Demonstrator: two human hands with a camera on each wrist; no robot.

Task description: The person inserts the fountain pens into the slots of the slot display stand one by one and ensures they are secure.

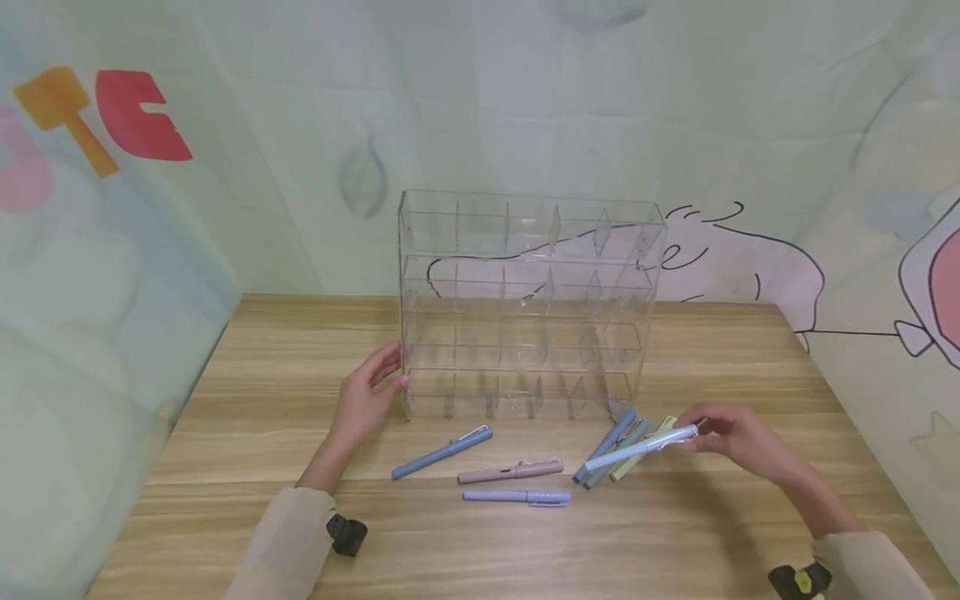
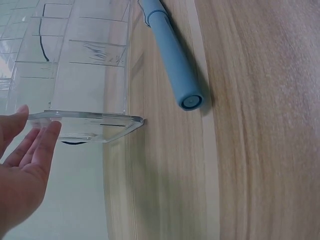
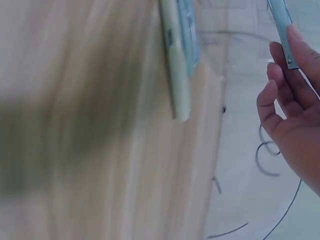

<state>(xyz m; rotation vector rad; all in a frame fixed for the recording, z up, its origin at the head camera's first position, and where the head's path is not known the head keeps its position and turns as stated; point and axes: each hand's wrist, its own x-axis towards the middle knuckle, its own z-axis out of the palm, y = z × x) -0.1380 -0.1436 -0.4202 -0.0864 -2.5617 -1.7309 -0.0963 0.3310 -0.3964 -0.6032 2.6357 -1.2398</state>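
A clear acrylic rack [image 1: 525, 369] with rows of small compartments stands upright at the table's back. My left hand [image 1: 367, 400] holds its left side panel near the bottom, thumb at the front edge and fingers along the outer face. Above the table at the right, my right hand [image 1: 738, 437] pinches a light blue pen [image 1: 637, 452] by its clip end, between thumb and fingers. Under it lie a dark blue pen [image 1: 609, 440], a grey-green pen [image 1: 617, 454] and a pale yellow-green pen [image 1: 624, 471]. In the right wrist view the pinched pen [image 3: 281, 25] is partly out of frame.
In front of the rack lie a blue pen [image 1: 442, 453], a pinkish pen [image 1: 510, 472] and a lavender pen [image 1: 516, 497]. A printed cloth [image 1: 300, 167] hangs behind and beside the wooden table [image 1: 420, 558]. Black bands sit on both sleeves.
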